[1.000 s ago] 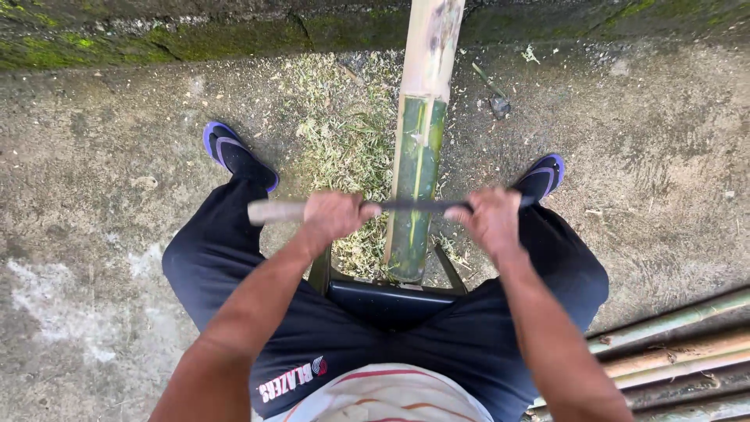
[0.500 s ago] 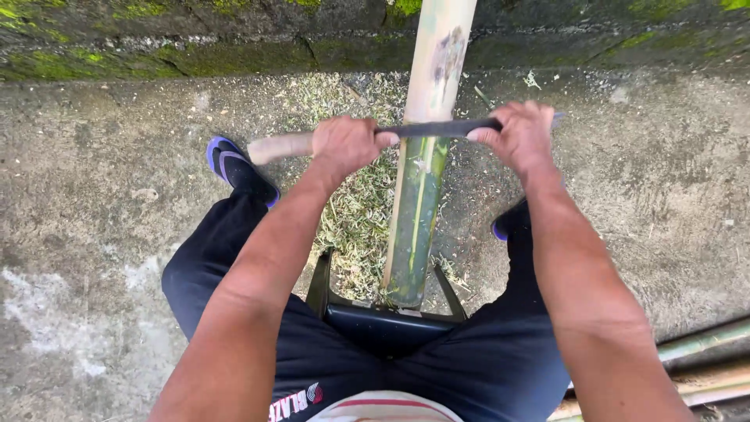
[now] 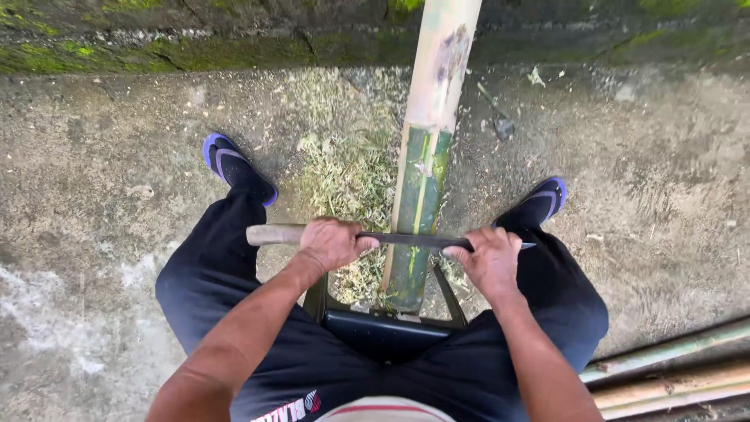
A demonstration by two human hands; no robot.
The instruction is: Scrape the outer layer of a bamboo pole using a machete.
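Head view, looking straight down. At centre frame, a long dark metal blade with a pale wooden handle (image 3: 375, 237), lying crosswise and touching the green-and-tan bamboo pole (image 3: 426, 160). Left hand (image 3: 332, 243), left of centre, fingers wrapped tight around the handle end. Right hand (image 3: 491, 258), right of centre, fingers curled and clamped on the blade's far end. Pole running from the top edge down to a black stool seat (image 3: 383, 332) at lower centre, lower stretch green, upper stretch stripped pale. Heap of pale green shavings (image 3: 348, 168) on the grey concrete ground (image 3: 94, 211) just left of the pole. Blue-and-black sandals in the upper left (image 3: 230, 166) and right of centre (image 3: 541, 202). More bamboo poles (image 3: 672, 371) in the lower right corner. Mossy wall base (image 3: 156, 39) along the top edge.
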